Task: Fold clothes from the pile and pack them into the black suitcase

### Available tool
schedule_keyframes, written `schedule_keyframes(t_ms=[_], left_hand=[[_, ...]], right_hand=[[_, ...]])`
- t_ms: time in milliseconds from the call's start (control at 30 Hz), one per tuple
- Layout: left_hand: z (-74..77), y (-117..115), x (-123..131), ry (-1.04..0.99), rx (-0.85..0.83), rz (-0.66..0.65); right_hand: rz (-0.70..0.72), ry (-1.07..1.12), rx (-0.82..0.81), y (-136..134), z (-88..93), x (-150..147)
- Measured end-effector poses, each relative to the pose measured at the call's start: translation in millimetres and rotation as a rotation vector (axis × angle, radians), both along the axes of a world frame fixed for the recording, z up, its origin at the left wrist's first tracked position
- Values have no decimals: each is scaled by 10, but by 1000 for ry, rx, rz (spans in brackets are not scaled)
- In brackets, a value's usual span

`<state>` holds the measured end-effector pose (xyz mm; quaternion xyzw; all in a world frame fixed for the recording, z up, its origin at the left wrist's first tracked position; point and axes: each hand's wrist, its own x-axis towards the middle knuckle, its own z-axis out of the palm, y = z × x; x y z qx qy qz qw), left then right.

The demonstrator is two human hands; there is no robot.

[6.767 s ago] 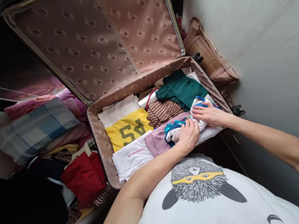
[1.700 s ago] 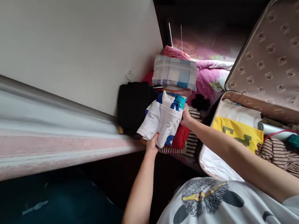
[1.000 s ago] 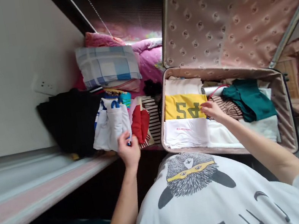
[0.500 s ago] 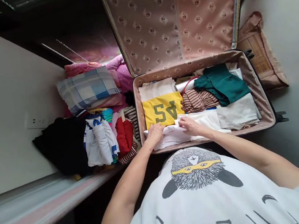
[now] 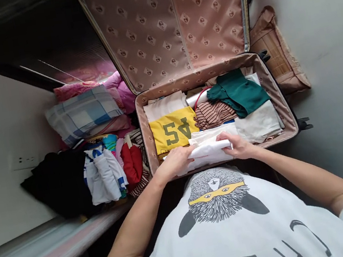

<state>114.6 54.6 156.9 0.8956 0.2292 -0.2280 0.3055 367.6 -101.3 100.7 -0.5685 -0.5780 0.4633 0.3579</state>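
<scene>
A folded white garment (image 5: 208, 150) is held between my two hands at the near side of an open suitcase (image 5: 149, 150). My left hand (image 5: 179, 161) grips its left end, and my right hand (image 5: 234, 145) pinches its right end with thumb and fingers. Faint red print shows on the cloth. Just beyond my left hand lies a yellow shirt (image 5: 174, 129) with dark characters. More white cloth (image 5: 214, 133) lies behind the held garment. A striped garment (image 5: 214, 113), a dark green garment (image 5: 241, 93) and a pale folded garment (image 5: 258, 123) fill the right part.
The patterned suitcase lid (image 5: 169, 22) stands raised at the back. Left of the case are a plaid pillow (image 5: 84, 113), black clothing (image 5: 58, 184), white-and-blue clothes (image 5: 105, 175) and a red garment (image 5: 132, 164). A brown mat (image 5: 278, 54) lies by the right wall.
The white garment has been lifted at its near edge and drawn toward my body. My right hand has turned and moved to its right end. The whole view has shifted and tilted.
</scene>
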Motion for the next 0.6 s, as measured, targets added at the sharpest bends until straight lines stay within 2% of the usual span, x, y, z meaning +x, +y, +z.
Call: schedule_keyframes(t_ms=[67, 167, 300, 367, 433, 533, 600], left_hand=[[-103, 84, 282, -41, -49, -63], [-424, 195, 740, 9, -135, -162], [-868, 77, 1165, 169, 16, -109], [-1013, -55, 1230, 162, 135, -44], [-1097, -159, 1218, 153, 226, 48], [-1131, -213, 1153, 207, 243, 187], [-1113, -211, 1121, 252, 195, 203]], right_hand=[[-39, -42, -12, -23, 23, 232], [-80, -154, -148, 9, -112, 491], [-86, -511, -501, 82, -440, 603], [-80, -692, -593, 111, -542, 592], [-57, -832, -531, 145, -579, 574], [143, -939, -350, 248, -588, 570], [286, -915, -356, 360, -613, 583]])
